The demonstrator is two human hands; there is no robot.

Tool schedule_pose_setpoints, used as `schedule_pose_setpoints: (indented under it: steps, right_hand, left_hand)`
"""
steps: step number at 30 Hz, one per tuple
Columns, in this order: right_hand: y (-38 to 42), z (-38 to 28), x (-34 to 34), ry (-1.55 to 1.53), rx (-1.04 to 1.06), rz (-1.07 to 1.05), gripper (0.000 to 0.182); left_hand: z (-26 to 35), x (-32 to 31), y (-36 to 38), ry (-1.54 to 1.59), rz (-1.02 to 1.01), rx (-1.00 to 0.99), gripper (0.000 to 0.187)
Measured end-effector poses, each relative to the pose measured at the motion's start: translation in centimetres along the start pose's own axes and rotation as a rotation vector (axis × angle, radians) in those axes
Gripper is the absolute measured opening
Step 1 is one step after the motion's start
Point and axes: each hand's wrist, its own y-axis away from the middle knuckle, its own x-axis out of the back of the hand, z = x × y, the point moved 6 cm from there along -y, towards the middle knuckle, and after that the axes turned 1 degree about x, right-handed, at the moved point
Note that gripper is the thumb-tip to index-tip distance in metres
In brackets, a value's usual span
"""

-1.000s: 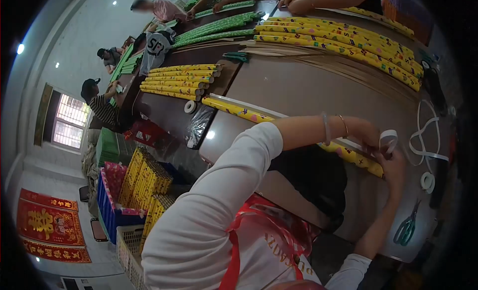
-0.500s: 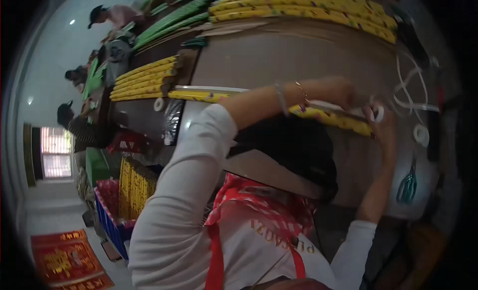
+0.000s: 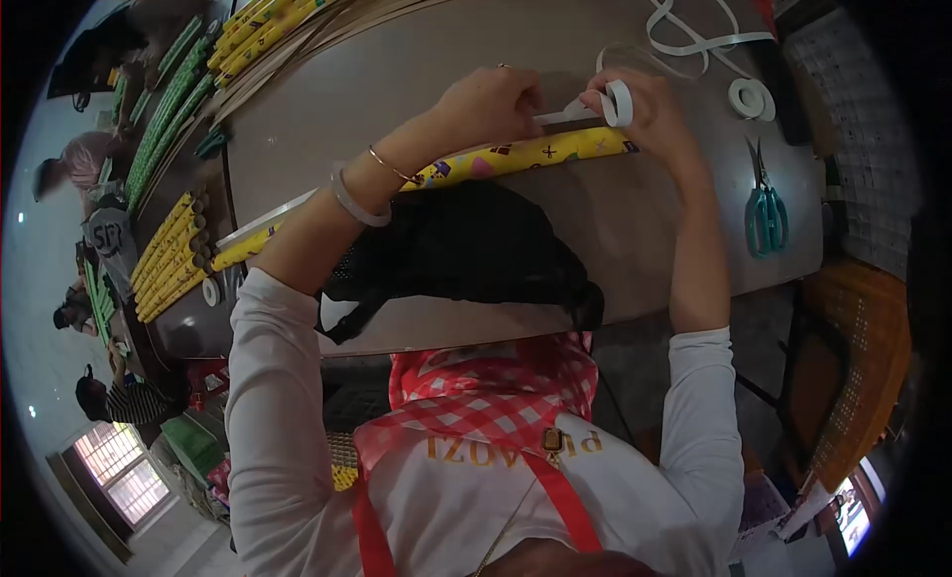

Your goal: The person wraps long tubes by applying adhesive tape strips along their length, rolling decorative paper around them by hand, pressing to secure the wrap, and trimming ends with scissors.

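A roll of white tape (image 3: pixel 620 103) is in my right hand (image 3: pixel 654 116), its fingers closed on it. From the roll a short stretch of white tape (image 3: pixel 563 113) runs left to my left hand (image 3: pixel 496 106), whose fingers are pinched on it. Just below both hands lies a long yellow patterned tube (image 3: pixel 535 155), running left beneath my left forearm. A white strip (image 3: pixel 278 217) lies along the tube's far side. Between my arms, a black cloth item (image 3: pixel 466 250) rests at the table's near edge.
Teal-handled scissors (image 3: pixel 766 220) and another white tape roll (image 3: pixel 751 99) lie to the right. White strap (image 3: pixel 684 47) loops at the far right. Yellow tubes (image 3: pixel 171 255) are stacked left; green tubes (image 3: pixel 169 131) lie beyond. Several people work at the left. A chair (image 3: pixel 853 349) stands right.
My view has turned and shifted right. The tape roll has moved toward my left hand, and both hands now sit close together above the yellow tube's right part.
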Motion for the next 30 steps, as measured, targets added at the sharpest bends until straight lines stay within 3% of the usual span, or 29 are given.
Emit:
schedule_pose_setpoints:
  steps: [7,13,17,25,30]
  right_hand:
    - [0.2,-0.3,0.3,0.013,0.153,0.079,0.019]
    - [-0.3,0.0,0.0,0.034,0.058,-0.004,0.013]
    - [-0.1,-0.1,0.3,0.053,0.118,0.051,0.020]
    - [0.0,1.4,0.9,-0.129,0.043,0.044,0.019]
    - [0.4,1.8,2.0,-0.081,-0.019,0.069,0.020]
  left_hand:
    - [0.1,-0.8,-0.8,0.031,-0.045,0.031,0.026]
    - [-0.8,-1.2,-1.1,0.044,-0.026,0.052,0.025]
    - [-1.3,-1.6,-1.1,0.057,-0.107,0.135,0.026]
    - [-1.5,-1.7,-0.9,0.053,-0.051,0.134,0.026]
    - [-1.7,-1.8,-1.2,0.075,-0.049,0.129,0.026]
